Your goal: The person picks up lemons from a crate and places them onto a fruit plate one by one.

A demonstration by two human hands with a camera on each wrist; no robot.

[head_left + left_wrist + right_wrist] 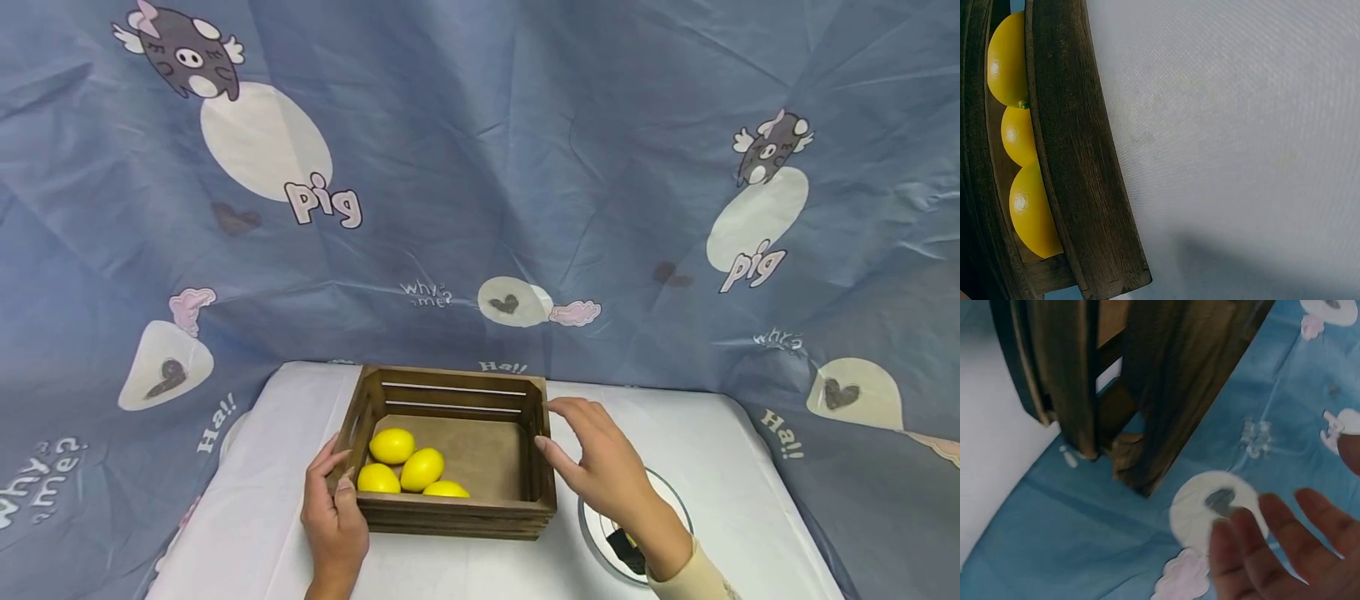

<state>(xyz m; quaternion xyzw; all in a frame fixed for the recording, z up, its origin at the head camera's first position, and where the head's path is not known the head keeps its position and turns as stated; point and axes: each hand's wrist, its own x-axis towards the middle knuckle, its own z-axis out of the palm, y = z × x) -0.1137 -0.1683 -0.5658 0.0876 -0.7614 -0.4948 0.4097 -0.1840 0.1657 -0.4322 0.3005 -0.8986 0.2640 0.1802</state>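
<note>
A brown slatted wooden crate (457,518) is at the middle of the white surface. Inside it, several yellow lemons (422,469) lie grouped toward the left and front. My left hand (336,521) grips the crate's left side near the front corner, thumb and fingers at the slats. At the right side is my right hand (606,458), its fingers extended and spread near the wall. The right wrist view shows those fingers (1285,544) apart from the crate's corner (1141,456). Lemons (1032,209) also show behind a crate wall (1079,137) in the left wrist view.
Partly under my right forearm, a round clear dish (596,546) holds a black item (625,552) with a bit of yellow. A blue cloth (450,167) with pig prints hangs behind and beside the white-covered table (450,575).
</note>
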